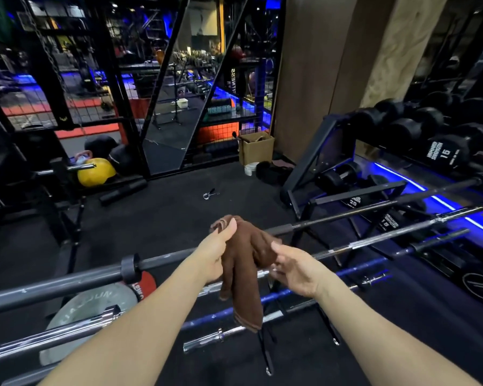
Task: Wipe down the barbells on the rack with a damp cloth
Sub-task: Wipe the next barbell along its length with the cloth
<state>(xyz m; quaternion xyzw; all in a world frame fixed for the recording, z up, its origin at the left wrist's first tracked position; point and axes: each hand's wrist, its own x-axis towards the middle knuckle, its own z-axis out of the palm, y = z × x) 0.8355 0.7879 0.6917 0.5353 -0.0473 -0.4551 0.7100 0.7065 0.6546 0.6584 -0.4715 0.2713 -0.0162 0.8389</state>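
A brown cloth (244, 277) hangs bunched over the rack's top barbell (67, 284), a grey bar running from lower left to upper right. My left hand (215, 252) grips the cloth's upper fold, thumb on top. My right hand (293, 270) pinches the cloth's right side with its fingertips. Below lie a chrome barbell (53, 334), a blue-shafted barbell (290, 291) and another chrome bar (374, 242) further right. The cloth's lower end dangles across the blue bar.
A grey weight plate (95, 305) and a red one (147, 284) sit under the bars at left. A dumbbell rack (430, 151) stands at right. On the black floor lie a spring collar (210, 194), a yellow ball (95, 171) and a cardboard box (255, 148).
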